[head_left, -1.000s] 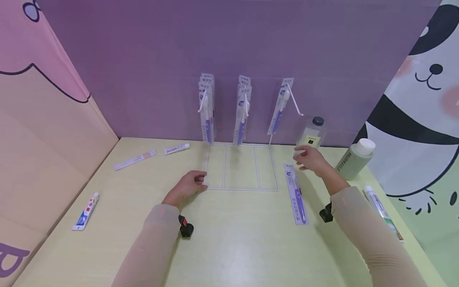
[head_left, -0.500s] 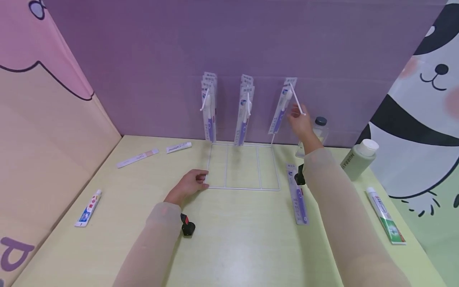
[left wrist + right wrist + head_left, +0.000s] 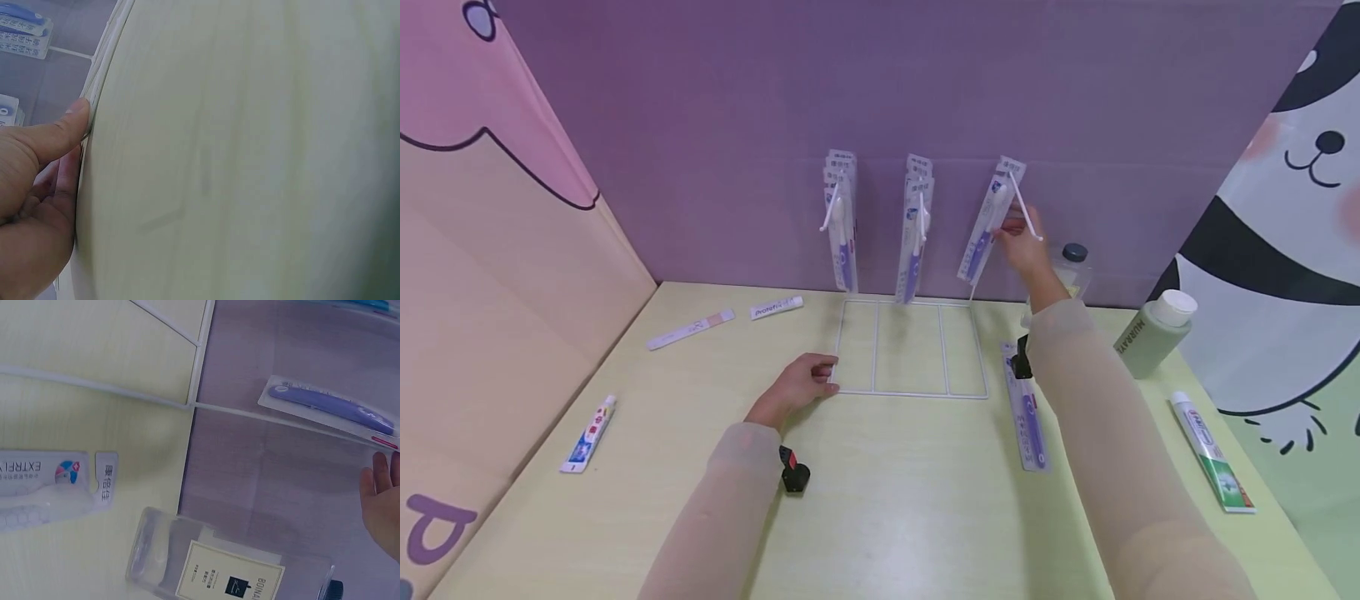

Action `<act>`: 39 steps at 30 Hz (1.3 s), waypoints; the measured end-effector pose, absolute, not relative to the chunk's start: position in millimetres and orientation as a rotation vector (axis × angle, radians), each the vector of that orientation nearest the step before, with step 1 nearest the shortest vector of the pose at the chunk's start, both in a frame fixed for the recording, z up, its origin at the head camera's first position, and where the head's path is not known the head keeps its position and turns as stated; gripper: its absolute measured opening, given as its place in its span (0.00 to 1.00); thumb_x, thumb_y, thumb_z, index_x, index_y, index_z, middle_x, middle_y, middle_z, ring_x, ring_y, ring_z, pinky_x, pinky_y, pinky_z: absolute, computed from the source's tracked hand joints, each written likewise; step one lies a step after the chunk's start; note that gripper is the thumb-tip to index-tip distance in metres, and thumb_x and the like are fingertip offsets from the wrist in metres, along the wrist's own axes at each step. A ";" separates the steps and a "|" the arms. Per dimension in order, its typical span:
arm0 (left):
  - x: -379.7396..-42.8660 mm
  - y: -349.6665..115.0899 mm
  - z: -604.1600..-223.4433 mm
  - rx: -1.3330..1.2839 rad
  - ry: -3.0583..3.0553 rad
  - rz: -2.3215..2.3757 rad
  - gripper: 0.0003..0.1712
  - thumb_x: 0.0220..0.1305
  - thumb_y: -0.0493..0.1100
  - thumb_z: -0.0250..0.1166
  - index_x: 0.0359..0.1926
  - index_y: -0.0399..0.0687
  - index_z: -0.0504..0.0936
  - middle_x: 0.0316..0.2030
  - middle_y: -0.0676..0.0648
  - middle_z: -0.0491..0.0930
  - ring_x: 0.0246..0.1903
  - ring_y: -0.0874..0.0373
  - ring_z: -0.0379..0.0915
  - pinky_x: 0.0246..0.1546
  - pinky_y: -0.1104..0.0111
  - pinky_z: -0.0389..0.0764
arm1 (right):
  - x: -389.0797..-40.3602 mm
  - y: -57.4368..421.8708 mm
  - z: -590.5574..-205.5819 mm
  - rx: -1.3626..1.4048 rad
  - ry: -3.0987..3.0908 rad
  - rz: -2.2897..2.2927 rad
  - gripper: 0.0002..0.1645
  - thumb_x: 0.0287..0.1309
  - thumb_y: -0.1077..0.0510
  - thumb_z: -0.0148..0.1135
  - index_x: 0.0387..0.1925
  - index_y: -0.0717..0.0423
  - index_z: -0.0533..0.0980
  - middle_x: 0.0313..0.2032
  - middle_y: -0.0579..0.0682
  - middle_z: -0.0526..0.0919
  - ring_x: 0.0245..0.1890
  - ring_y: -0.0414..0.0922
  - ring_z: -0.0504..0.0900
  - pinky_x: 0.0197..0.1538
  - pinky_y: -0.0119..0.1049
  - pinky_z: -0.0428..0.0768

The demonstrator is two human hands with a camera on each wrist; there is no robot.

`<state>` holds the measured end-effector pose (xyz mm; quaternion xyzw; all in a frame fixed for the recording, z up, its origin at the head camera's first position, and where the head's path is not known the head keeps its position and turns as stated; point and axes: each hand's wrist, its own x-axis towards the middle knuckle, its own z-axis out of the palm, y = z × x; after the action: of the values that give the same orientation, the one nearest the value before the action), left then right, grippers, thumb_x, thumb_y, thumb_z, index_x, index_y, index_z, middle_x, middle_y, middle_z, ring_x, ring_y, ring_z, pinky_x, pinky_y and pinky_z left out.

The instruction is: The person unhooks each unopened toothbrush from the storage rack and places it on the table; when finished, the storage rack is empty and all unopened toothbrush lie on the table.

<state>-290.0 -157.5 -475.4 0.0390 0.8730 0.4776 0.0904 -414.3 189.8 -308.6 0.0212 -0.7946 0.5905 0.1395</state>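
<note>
A purple wall [image 3: 737,100] fills the top of the frame, with a printed panda sheet [image 3: 1285,258] at its right edge. Below spreads a pale wooden table [image 3: 887,517]. A white wire rack [image 3: 910,396] stands at mid-frame, its flat base on the tabletop. At centre left, the left hand [image 3: 797,383] has thumb and curled fingers holding the rack's front left corner. Right of centre, the right hand [image 3: 1026,248] has its fingers at the right edge of a toothbrush pack [image 3: 987,218]; whether they pinch or only touch it, I cannot tell. That pack is on the rightmost hook [image 3: 1027,212], its long axis slanting from upper right to lower left, brush head up, purple handle down. A green bottle [image 3: 1153,337] is farther right; a toothpaste tube [image 3: 1212,454] lies at lower right.
</note>
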 end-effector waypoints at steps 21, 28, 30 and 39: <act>-291.4 -155.8 -475.1 0.133 2.596 1.408 0.30 0.52 0.34 0.67 0.58 0.40 0.71 0.46 0.43 0.71 0.48 0.51 0.66 0.49 0.62 0.68 | -391.3 228.9 -306.5 -0.090 -2.249 1.518 0.30 0.59 0.68 0.50 0.61 0.47 0.61 0.39 0.47 0.69 0.36 0.39 0.71 0.35 0.30 0.73; -289.9 -157.7 -477.0 0.159 2.588 1.410 0.30 0.52 0.33 0.66 0.58 0.38 0.70 0.46 0.42 0.71 0.48 0.50 0.66 0.50 0.61 0.68 | -352.3 258.7 -318.1 0.067 -2.311 1.618 0.33 0.60 0.69 0.47 0.65 0.50 0.55 0.39 0.52 0.68 0.31 0.41 0.72 0.31 0.28 0.76; -289.8 -157.5 -476.7 0.162 2.582 1.414 0.30 0.52 0.33 0.67 0.58 0.38 0.70 0.46 0.42 0.71 0.48 0.50 0.66 0.50 0.61 0.68 | -338.8 268.8 -323.3 0.091 -2.357 1.662 0.35 0.60 0.69 0.47 0.67 0.51 0.52 0.40 0.55 0.68 0.31 0.41 0.74 0.32 0.30 0.78; -289.1 -158.0 -472.9 0.136 2.571 1.432 0.30 0.52 0.33 0.67 0.58 0.39 0.70 0.47 0.42 0.71 0.48 0.49 0.65 0.50 0.61 0.67 | -294.8 306.8 -363.5 0.066 -2.747 1.854 0.38 0.60 0.69 0.49 0.68 0.58 0.46 0.42 0.61 0.65 0.32 0.42 0.74 0.34 0.38 0.78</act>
<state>-289.1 -158.0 -472.9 0.0458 0.8685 0.4838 0.0975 -294.8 306.8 -363.5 0.0199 -0.8256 0.5572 -0.0867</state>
